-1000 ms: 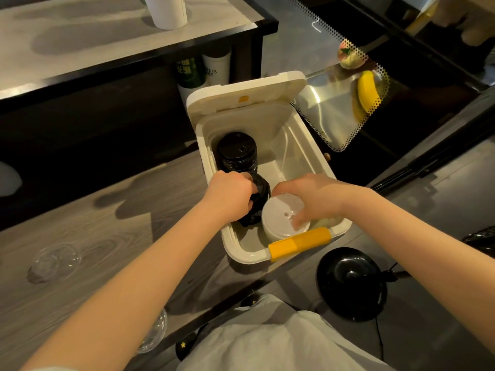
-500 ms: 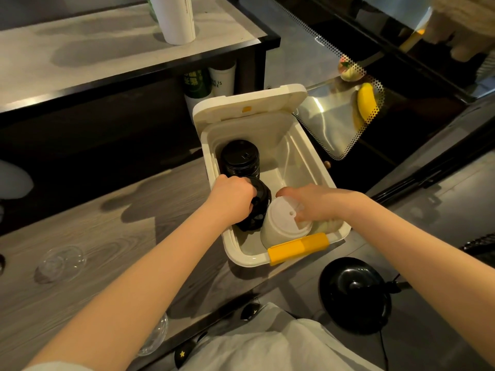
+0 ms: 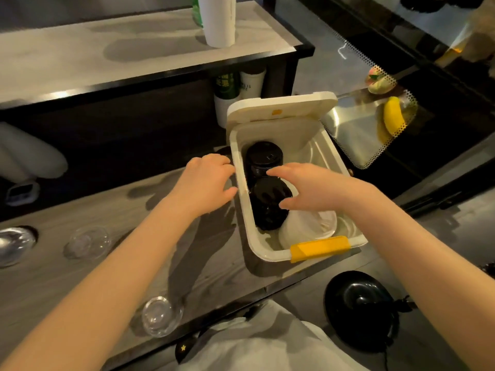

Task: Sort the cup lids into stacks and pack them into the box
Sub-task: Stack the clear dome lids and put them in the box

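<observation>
A cream box (image 3: 242, 207) with a raised lid (image 3: 281, 107) and a yellow handle (image 3: 320, 247) stands on the wooden counter. Inside it are two stacks of black lids, one at the back (image 3: 263, 158) and one in the middle (image 3: 267, 207), and a stack of white lids (image 3: 308, 227) leaning at the front. My left hand (image 3: 205, 180) hovers just outside the box's left wall, fingers relaxed, holding nothing. My right hand (image 3: 308, 187) hangs over the middle of the box above the stacks, fingers spread and empty.
Clear plastic lids lie on the counter at the left (image 3: 87, 242) and near the front edge (image 3: 160, 315). A paper towel roll (image 3: 218, 20) stands on the raised shelf behind. A black round lamp base (image 3: 360, 307) sits on the floor at the right. Cups (image 3: 241, 87) stand behind the box.
Both hands have let go of the lid stacks and lifted out of the box. The left hand moved out over the box's left wall; the right rose above the stacks.
</observation>
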`<control>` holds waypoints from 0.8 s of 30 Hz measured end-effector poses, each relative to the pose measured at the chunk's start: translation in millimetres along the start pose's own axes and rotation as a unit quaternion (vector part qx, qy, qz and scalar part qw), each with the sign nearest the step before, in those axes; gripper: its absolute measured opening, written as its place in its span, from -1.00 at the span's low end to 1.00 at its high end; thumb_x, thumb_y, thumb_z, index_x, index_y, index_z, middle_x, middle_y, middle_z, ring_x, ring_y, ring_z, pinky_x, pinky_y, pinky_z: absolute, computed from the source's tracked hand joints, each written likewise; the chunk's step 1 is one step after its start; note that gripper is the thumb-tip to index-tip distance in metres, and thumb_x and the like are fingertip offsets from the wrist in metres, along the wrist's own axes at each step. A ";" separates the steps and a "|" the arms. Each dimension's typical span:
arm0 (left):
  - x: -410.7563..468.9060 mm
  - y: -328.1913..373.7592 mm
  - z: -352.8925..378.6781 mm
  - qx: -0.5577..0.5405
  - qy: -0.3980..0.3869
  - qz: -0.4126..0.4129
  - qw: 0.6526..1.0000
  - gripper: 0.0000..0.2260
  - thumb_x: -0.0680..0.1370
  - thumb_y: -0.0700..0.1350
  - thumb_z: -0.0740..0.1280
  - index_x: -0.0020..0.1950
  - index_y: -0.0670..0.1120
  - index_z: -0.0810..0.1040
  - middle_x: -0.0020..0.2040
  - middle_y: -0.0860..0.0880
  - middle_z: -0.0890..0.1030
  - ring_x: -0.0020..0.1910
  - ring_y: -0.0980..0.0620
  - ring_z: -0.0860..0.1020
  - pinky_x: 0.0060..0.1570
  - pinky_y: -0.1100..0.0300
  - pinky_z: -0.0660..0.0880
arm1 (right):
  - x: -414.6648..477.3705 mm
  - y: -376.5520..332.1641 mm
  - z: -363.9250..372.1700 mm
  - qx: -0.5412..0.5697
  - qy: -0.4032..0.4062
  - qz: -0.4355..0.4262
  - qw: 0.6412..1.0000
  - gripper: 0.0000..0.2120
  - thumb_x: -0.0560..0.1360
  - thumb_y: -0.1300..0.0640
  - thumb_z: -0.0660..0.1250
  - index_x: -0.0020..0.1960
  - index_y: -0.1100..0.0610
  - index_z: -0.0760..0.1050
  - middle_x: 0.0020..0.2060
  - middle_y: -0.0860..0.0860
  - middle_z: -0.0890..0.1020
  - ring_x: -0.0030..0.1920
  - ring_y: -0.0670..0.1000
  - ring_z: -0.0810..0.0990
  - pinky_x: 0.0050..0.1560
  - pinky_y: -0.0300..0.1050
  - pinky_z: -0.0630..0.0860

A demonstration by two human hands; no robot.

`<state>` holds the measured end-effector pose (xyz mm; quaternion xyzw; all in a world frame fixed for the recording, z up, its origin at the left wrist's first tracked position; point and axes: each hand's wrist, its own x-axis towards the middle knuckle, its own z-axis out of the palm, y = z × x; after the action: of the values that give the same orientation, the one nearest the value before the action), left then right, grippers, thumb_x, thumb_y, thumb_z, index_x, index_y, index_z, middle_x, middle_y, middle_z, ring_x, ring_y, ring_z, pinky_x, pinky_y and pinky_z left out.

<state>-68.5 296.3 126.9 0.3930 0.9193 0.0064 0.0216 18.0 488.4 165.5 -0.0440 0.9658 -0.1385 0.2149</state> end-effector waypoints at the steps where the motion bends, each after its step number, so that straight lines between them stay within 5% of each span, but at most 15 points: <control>1: -11.5 -12.0 -2.7 0.004 -0.008 -0.019 1.000 -0.58 0.54 0.08 0.24 0.36 -0.05 0.44 0.37 -0.04 0.42 0.38 -0.02 0.34 0.31 0.01 0.31 | 3.9 -12.1 -1.5 -0.007 0.006 -0.016 1.000 -0.34 0.52 0.02 0.32 0.51 0.00 0.09 0.45 0.01 0.27 0.40 0.04 0.31 0.31 -0.11 0.31; 15: -197.7 -136.6 46.9 -0.029 -0.179 -0.218 0.959 -0.50 0.54 0.13 0.24 0.42 -0.05 0.35 0.39 -0.05 0.40 0.34 -0.08 0.36 0.25 0.02 0.34 | 72.2 -171.1 94.3 -0.018 -0.054 -0.165 0.985 -0.37 0.51 0.04 0.32 0.50 0.04 0.14 0.41 0.07 0.34 0.37 0.08 0.34 0.32 -0.04 0.33; 24: -253.2 -153.3 117.2 -0.119 -0.241 -0.283 0.921 -0.46 0.56 0.08 0.23 0.49 -0.07 0.23 0.49 -0.08 0.23 0.43 -0.11 0.25 0.38 0.01 0.25 | 74.2 -203.4 192.0 -0.067 -0.164 -0.167 0.970 -0.15 0.32 -0.01 0.50 0.48 -0.05 0.11 0.33 0.03 0.36 0.29 0.13 0.37 0.19 0.04 0.45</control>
<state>0.8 6.7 14.2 0.1010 0.9515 0.0147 0.2901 38.1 235.1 27.0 -0.2412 0.9033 -0.0982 0.3410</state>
